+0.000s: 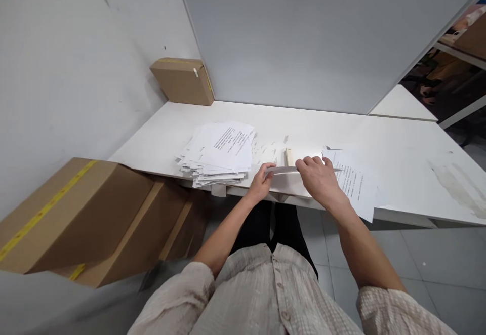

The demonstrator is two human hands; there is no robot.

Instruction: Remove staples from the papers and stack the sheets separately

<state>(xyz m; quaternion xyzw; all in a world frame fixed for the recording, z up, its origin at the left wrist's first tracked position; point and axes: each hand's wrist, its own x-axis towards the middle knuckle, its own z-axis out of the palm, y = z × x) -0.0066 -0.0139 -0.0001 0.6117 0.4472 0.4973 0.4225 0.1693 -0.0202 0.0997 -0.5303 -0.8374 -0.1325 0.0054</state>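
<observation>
A white sheet of paper is held up near the table's front edge, seen almost edge-on. My left hand pinches its left end between thumb and fingers. On the right part of the same sheet, my right hand is closed with bent fingers; its thumb is mostly hidden. Just behind the paper lies a small cream-coloured block-like object, its lower end covered by the sheet. Printed sheets lie to the right of my right hand, one corner over the table edge. Left of my left hand is a thick, uneven stack of printed paper.
The white table meets a grey upright panel at the back. A cardboard box stands at the back left corner. Larger taped cardboard boxes stand left of the table. A shelf is at the far right.
</observation>
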